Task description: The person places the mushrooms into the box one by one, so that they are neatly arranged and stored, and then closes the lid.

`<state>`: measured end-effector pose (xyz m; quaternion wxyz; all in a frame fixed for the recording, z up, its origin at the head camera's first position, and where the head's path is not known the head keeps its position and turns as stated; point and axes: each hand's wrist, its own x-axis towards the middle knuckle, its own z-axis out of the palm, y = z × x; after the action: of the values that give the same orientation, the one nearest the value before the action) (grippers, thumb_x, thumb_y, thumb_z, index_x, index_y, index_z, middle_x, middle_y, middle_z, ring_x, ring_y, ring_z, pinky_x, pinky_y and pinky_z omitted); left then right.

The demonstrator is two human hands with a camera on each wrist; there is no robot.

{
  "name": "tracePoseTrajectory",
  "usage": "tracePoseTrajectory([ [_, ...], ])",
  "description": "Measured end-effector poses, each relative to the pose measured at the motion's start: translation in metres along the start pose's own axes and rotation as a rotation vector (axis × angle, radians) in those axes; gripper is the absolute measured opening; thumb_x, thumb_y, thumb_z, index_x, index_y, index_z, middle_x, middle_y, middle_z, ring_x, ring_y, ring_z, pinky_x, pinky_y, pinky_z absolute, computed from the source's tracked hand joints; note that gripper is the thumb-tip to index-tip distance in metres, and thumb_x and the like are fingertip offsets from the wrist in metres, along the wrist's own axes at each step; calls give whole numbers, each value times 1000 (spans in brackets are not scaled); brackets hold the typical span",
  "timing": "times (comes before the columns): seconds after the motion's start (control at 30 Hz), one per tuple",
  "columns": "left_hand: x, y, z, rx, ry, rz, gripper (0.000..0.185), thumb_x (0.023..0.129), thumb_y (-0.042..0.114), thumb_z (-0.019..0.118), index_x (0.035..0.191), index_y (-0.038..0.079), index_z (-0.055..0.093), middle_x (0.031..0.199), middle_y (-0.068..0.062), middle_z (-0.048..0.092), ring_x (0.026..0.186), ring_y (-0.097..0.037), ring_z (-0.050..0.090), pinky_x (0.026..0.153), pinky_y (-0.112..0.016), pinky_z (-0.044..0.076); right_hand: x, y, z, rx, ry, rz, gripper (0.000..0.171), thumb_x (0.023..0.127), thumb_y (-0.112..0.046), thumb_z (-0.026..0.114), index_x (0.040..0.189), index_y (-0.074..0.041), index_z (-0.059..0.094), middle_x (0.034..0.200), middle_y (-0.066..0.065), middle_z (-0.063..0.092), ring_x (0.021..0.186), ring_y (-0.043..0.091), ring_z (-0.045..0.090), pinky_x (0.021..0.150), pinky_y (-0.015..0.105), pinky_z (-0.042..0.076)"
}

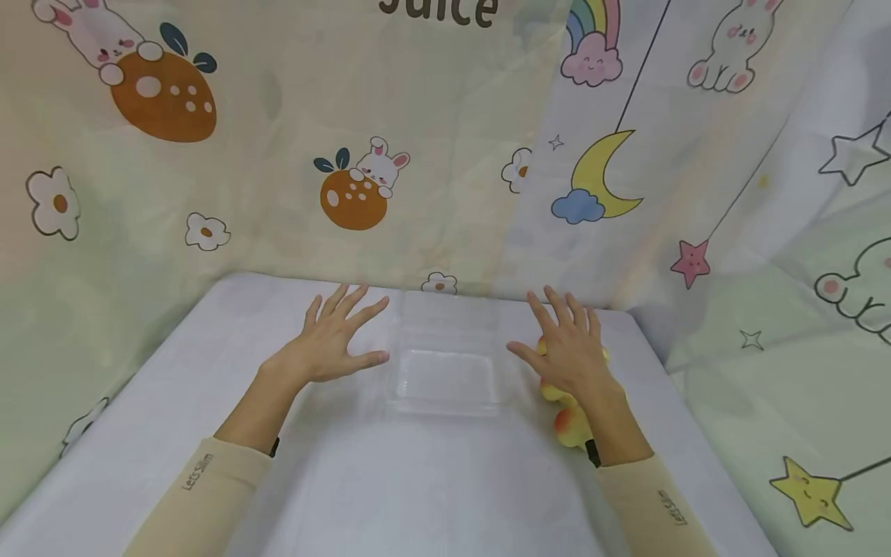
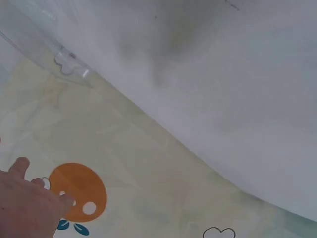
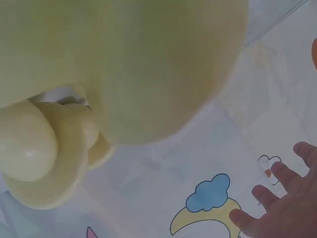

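Left hand (image 2: 22, 208) over printed cloth (image 2: 148, 188), perhaps a clear container (image 2: 64, 62) beyond.

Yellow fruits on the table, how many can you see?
2 at least, both partly hidden. One fruit lies under the right hand, beside the clear box. The other fruit sits under that wrist, nearer the sleeve. More may be hidden.

I see a clear plastic container (image 1: 445, 363) lying open on the desk (image 1: 418, 480) and yellow toy fruits (image 1: 572, 424) clustered just to its right, one blushed orange-red.
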<state>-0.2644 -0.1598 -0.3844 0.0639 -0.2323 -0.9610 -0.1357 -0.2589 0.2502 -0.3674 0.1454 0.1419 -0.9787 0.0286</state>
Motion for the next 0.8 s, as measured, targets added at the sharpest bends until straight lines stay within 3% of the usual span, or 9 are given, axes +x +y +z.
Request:
tracePoseTrajectory([
  [0.23, -3, 1, 3, -109, 0, 32, 94, 86, 68, 70, 163, 34, 29, 171, -9, 21, 158, -40, 7, 121, -72, 8, -8, 11, 4, -19, 0, 15, 93, 93, -74, 52, 164, -20, 25, 170, 15, 19, 152, 48, 18, 120, 74, 13],
  [0.47, -2, 1, 8, -146, -1, 59, 95, 79, 61, 82, 159, 33, 39, 168, -6, 30, 156, -38, 18, 119, -75, 8, -19, 22, 7, 15, 36, 13, 92, 94, -72, 54, 163, -18, 29, 169, 15, 23, 150, 50, 22, 118, 74, 17],
  [0.8, -6, -2, 19, -291, -93, 58, 82, 80, 51, 86, 151, 27, 53, 165, -3, 37, 152, -36, 29, 119, -67, 28, -38, 37, 8, 24, 0, 62, 91, 96, -71, 51, 164, -15, 26, 166, 20, 26, 148, 51, 24, 116, 74, 21],
])
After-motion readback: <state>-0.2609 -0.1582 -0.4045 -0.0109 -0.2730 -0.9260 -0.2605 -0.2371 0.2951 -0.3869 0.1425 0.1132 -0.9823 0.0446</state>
